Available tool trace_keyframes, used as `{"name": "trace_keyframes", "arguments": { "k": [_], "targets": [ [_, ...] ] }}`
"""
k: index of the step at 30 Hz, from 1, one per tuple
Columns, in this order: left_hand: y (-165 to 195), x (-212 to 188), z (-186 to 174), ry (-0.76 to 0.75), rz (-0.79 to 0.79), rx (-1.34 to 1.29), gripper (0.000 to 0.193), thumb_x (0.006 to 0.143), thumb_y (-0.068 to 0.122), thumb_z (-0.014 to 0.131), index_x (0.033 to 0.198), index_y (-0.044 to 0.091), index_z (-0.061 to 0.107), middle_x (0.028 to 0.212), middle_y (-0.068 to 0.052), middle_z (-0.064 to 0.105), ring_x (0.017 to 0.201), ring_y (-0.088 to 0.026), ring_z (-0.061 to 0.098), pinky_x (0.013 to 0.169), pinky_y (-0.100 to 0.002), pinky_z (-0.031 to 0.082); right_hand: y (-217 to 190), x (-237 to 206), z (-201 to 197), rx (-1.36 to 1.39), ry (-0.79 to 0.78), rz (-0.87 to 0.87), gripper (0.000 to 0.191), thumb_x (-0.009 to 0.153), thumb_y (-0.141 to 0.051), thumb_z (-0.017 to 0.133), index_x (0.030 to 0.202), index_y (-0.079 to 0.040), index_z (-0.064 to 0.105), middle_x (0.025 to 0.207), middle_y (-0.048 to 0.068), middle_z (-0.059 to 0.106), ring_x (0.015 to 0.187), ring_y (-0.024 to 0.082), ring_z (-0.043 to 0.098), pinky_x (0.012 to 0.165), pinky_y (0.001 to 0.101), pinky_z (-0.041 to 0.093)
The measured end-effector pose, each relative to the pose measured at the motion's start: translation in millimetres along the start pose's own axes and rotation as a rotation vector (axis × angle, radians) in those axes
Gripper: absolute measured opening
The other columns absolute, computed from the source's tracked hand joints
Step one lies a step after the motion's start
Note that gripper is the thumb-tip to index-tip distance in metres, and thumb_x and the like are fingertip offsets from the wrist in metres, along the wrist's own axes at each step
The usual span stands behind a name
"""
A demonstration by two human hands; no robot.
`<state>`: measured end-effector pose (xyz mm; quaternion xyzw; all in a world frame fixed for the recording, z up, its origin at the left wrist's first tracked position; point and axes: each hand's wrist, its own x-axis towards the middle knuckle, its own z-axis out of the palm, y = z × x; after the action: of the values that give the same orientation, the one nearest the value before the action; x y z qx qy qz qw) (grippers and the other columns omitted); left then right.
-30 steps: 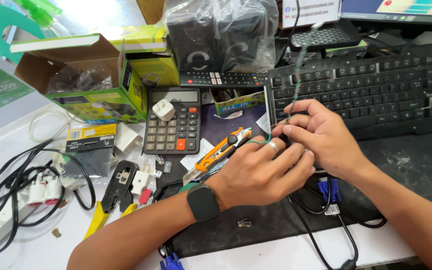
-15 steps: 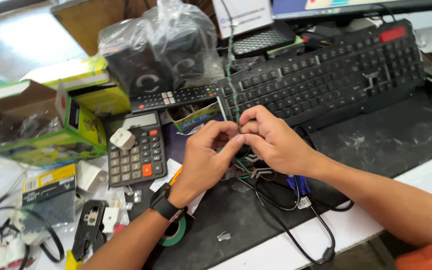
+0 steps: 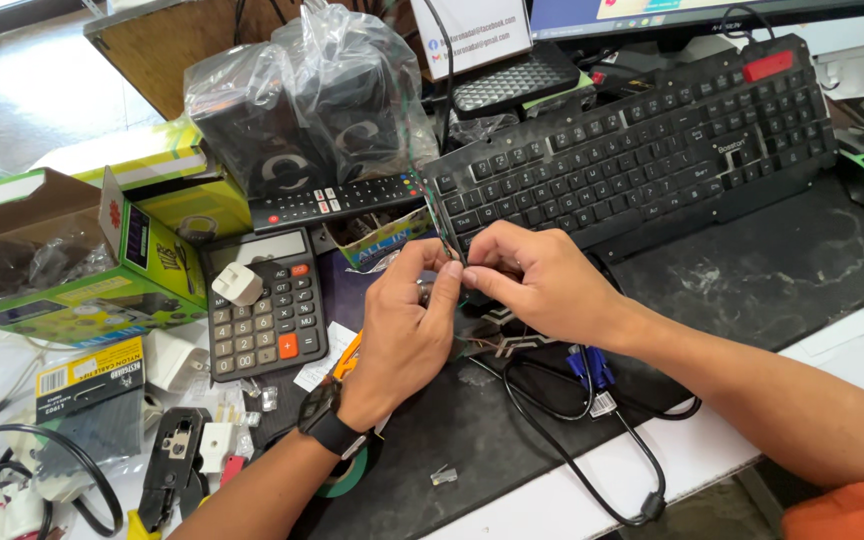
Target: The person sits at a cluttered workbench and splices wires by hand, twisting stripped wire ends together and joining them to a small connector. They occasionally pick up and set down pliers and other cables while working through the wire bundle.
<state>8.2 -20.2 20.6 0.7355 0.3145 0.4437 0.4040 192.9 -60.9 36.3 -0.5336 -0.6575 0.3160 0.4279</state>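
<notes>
The thin cable (image 3: pixel 444 225) is what I work on; it comes down from above the keyboard (image 3: pixel 642 150) and ends between my fingertips, just in front of that keyboard. I judge the work is in the middle: the cable end is gathered and pinched, but the clear plug (image 3: pixel 442 476) lies unused on the counter (image 3: pixel 552 500) near my left wrist, and the crimping tool (image 3: pixel 174 460) rests far to the left. My right hand (image 3: pixel 542 285) is bent at the wrist, thumb and forefinger grasping the cable end. My left hand (image 3: pixel 402 330) is raised, fingers closed on the same end, touching the right.
</notes>
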Motion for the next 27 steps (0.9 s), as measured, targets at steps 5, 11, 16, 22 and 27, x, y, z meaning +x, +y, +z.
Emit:
{"name": "trace_keyframes", "arguments": {
  "k": [5, 11, 16, 22, 27],
  "targets": [
    [-6.6, 1.6, -0.3, -0.055, -0.009, -0.085, 0.014, 0.102, 0.013, 0.064, 0.108, 0.001, 0.061, 0.086, -0.003, 0.065, 0.072, -0.007, 0.058, 0.064, -0.025, 0.050, -3.2, -2.9, -1.3, -0.102, 0.001, -0.064, 0.013, 0.094, -0.013, 0.070, 0.098, -0.001, 0.067, 0.072, 0.004, 0.070, 0.061, 0.008, 0.062, 0.055, 0.0267, 0.050],
    [-21.9, 4.9, -0.5, -0.122, -0.132, -0.264, 0.011, 0.104, 0.012, 0.062, 0.101, 0.002, 0.059, 0.092, 0.002, 0.062, 0.075, -0.003, 0.050, 0.063, -0.022, 0.044, -6.7, -2.0, -2.3, -0.170, 0.055, -0.220, 0.011, 0.093, -0.011, 0.072, 0.099, -0.003, 0.068, 0.077, 0.005, 0.065, 0.062, 0.011, 0.059, 0.054, 0.0288, 0.047],
    [-28.0, 6.0, 0.7, -0.066, -0.286, -0.389, 0.017, 0.103, 0.015, 0.061, 0.095, 0.004, 0.051, 0.087, 0.000, 0.061, 0.067, -0.004, 0.052, 0.056, -0.023, 0.043, -9.4, -5.2, -1.6, -0.219, 0.111, -0.243, 0.010, 0.091, -0.009, 0.072, 0.099, -0.004, 0.070, 0.085, 0.007, 0.063, 0.061, 0.016, 0.058, 0.053, 0.0312, 0.045],
    [-30.4, 7.5, -1.7, -0.022, -0.283, -0.472, 0.013, 0.104, 0.014, 0.061, 0.100, 0.003, 0.057, 0.091, -0.004, 0.067, 0.076, -0.006, 0.056, 0.068, -0.023, 0.047, -10.6, -13.7, 7.0, -0.274, 0.011, -0.424, 0.013, 0.093, -0.006, 0.070, 0.105, -0.001, 0.069, 0.087, 0.008, 0.066, 0.074, 0.022, 0.066, 0.063, 0.0345, 0.052],
    [-31.2, 7.1, -0.7, -0.022, -0.230, -0.528, 0.012, 0.103, 0.012, 0.062, 0.110, 0.003, 0.059, 0.095, -0.003, 0.067, 0.088, -0.007, 0.062, 0.081, -0.022, 0.051, -12.2, -11.4, 4.7, -0.212, -0.029, -0.390, 0.014, 0.091, -0.007, 0.071, 0.104, -0.002, 0.071, 0.093, 0.010, 0.067, 0.076, 0.022, 0.069, 0.065, 0.0305, 0.054]
  ]
}}
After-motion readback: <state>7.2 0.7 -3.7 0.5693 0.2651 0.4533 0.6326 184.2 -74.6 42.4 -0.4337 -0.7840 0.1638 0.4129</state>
